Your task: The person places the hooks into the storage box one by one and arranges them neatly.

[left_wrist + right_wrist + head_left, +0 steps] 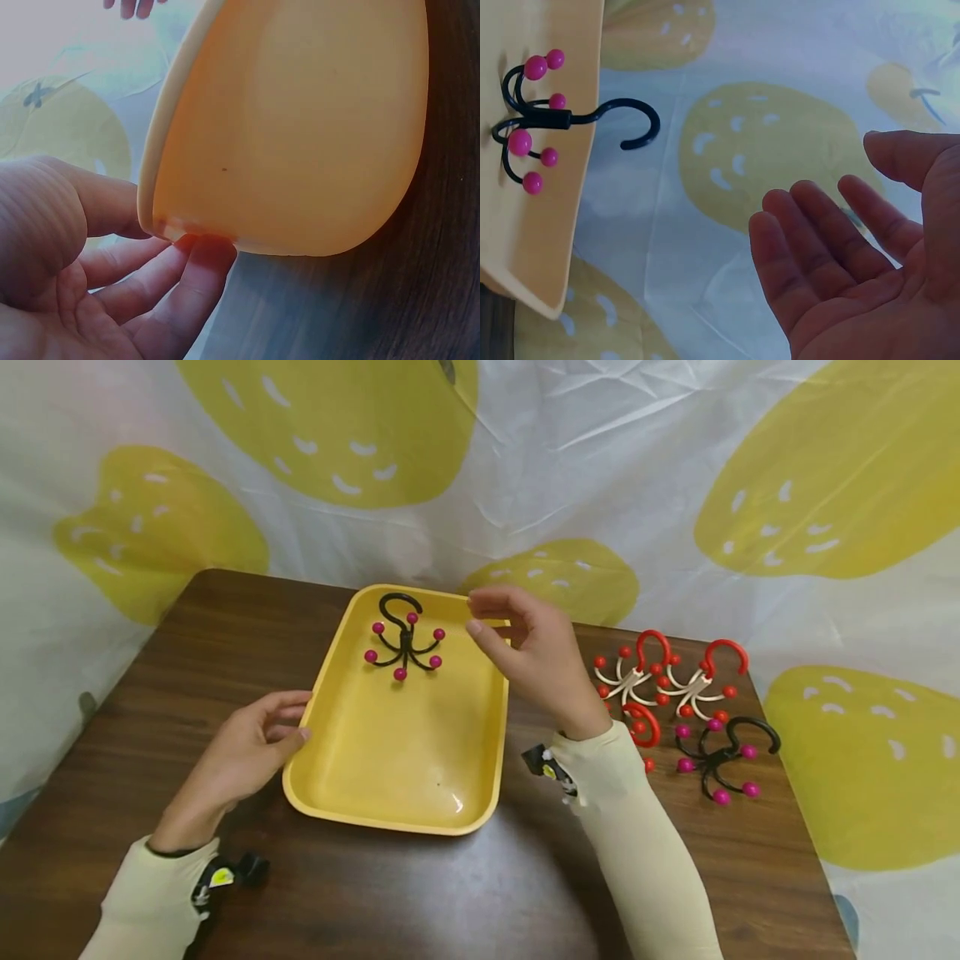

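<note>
Left hand steadies the yellow tray; right hand hovers empty above its far right rim.

The left hand (243, 739) rests on the desk (150, 693), fingers relaxed, fingertips (206, 259) touching the left rim of the yellow tray (405, 760). The right hand (536, 660) is held open, holding nothing. The black hook with pink beads (403, 639) lies in the tray's far end, just left of the right hand. More beaded hooks (675, 689) lie on the desk to the right of that hand.
</note>
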{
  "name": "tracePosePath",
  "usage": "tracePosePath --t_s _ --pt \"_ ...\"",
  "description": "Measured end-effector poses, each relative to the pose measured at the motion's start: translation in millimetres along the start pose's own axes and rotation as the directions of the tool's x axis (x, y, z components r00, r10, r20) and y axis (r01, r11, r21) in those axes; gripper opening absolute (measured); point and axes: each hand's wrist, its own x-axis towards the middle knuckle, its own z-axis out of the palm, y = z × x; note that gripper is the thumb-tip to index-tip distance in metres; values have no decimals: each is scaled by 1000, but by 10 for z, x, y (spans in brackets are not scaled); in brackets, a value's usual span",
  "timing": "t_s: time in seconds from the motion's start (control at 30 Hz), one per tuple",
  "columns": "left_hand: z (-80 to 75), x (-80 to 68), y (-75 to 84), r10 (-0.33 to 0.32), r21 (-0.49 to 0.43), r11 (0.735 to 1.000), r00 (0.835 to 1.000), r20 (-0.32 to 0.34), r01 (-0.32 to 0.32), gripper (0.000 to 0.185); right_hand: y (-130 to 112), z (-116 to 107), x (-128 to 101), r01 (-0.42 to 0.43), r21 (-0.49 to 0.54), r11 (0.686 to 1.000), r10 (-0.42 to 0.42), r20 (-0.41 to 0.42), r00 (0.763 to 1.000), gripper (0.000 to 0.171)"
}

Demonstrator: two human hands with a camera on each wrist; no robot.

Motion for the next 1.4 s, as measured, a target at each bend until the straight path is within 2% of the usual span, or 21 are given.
tracePosePath --t_s 0.37,0.6,0.73,0.9,1.1,1.33,1.4 --pt "-1 -4 -12 0 3 1000 1000 -5 0 55 -67 -350 -413 -14 -29 999 12 -94 996 33" --pt "28 -13 -5 -11 9 1000 1000 -6 11 55 -9 -589 -720 -75 -37 997 68 -163 984 33" --pt "39 -11 0 -10 12 1000 1000 -15 10 55 45 -695 -872 -49 -49 998 38 -205 978 33" --pt "32 -6 -5 -9 26 1000 1000 -25 10 55 175 -801 -1072 4 -104 995 -28 -228 973 33" --pt "28 -14 -27 -19 40 999 999 -36 20 54 283 -929 -1301 -73 -136 988 35 -261 965 34" --pt "24 -19 -34 -9 21 1000 999 -37 9 54 424 -963 -1503 -84 -223 971 7 -325 946 37" --pt "25 -16 -33 -6 19 1000 999 -34 7 54 448 -969 -1556 -94 -221 971 11 -349 937 38"
